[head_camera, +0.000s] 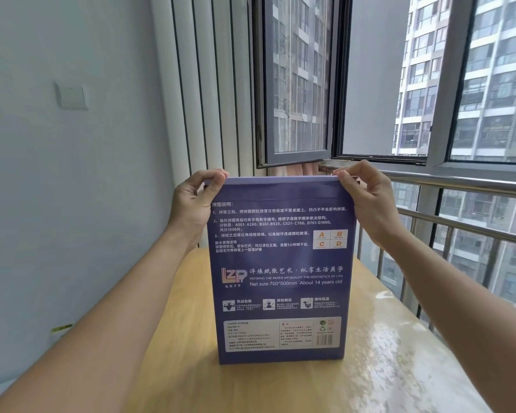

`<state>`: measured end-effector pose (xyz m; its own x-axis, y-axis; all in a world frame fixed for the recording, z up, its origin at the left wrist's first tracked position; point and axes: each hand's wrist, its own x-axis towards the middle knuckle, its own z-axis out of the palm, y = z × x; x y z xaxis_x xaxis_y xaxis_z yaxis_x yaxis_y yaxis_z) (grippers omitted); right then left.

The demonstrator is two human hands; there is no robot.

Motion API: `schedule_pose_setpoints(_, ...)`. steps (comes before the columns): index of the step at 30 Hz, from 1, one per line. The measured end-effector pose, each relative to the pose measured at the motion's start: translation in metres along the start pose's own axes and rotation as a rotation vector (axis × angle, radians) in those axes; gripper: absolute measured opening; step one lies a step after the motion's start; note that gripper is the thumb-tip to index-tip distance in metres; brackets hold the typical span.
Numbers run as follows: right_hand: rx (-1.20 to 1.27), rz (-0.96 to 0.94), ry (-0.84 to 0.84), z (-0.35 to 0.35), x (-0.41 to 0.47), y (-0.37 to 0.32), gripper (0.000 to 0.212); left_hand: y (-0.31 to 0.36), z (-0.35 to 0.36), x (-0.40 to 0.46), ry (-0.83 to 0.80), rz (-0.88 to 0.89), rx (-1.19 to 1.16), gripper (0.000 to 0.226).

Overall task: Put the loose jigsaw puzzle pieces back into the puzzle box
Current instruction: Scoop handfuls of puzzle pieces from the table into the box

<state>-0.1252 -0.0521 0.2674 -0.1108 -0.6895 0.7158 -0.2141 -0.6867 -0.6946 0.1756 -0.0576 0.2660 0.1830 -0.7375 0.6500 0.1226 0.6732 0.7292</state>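
The puzzle box (282,263) stands upright on the table (385,353), printed back toward us. Left hand (195,204) and right hand (367,201) each pinch a top corner, steadying it, probably to open it. No loose pieces in sight.

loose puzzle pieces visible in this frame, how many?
0. None show on the table; the upright puzzle box, pinched at its top corners by both hands, may hide some behind or inside.

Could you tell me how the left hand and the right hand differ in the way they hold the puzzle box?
The left hand pinches the puzzle box's top-left corner; the right hand pinches the top-right. The left shows its back, the right more of its palm side. Both grip the upright box, which stands on the table.
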Motion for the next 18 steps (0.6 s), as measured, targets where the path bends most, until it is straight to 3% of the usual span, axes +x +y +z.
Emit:
schedule_pose_setpoints(3, -0.281, -0.203, -0.026, -0.006, 0.002, 0.009, 0.014, 0.000, -0.006, 0.001, -0.036, 0.063, 0.071, 0.005)
schedule_pose_setpoints(6, -0.369, -0.348, -0.079, -0.014, 0.000, 0.013, 0.023, 0.000, -0.010, 0.002, -0.067, 0.124, 0.139, 0.006)
schedule_pose_setpoints(14, -0.323, -0.182, -0.102, -0.015, 0.005, -0.004, 0.015, -0.005, -0.015, -0.006, -0.101, 0.048, 0.204, 0.017)
schedule_pose_setpoints(18, -0.363, -0.016, -0.315, -0.022, 0.010, -0.021, 0.032, 0.012, -0.017, -0.002, -0.199, -0.027, 0.301, 0.031)
